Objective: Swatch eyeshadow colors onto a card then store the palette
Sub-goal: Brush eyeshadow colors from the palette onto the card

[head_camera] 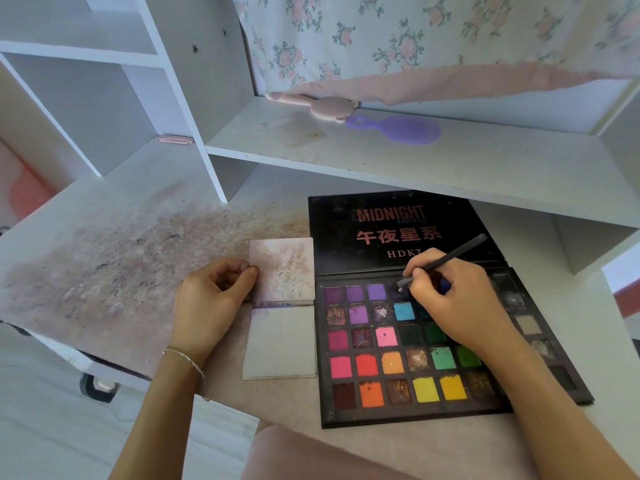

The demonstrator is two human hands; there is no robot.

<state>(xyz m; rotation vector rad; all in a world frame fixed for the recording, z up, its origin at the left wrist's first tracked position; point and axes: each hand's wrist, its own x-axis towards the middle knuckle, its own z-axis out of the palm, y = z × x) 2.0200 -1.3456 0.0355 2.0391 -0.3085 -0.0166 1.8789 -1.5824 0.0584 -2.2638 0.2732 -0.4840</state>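
A white surface (104, 258), stained with pinkish-purple powder smudges, stands under white shelving, with a floral curtain (415, 36) hanging behind. On the shelf (450, 161) above lie a pink brush (322, 103) and a purple brush (398, 128), touching end to end.

The eyeshadow palette (415, 358) lies open on the surface at right, its black lid (398, 233) laid back flat and printed "MIDNIGHT" and "HDKT". Its pans run in rows: purples on top, then blue and greens, pinks, oranges and yellows toward the near edge; several pans look worn or glittery.

Just left of the palette, touching its edge, lies the card (282, 306), opened like a booklet, the far half speckled with colour, the near half mostly plain.

The left hand (211, 292) pinches the card's far-left edge. The right hand (453, 299) grasps a dark applicator (446, 259), its tip at a dark pan in the top row.
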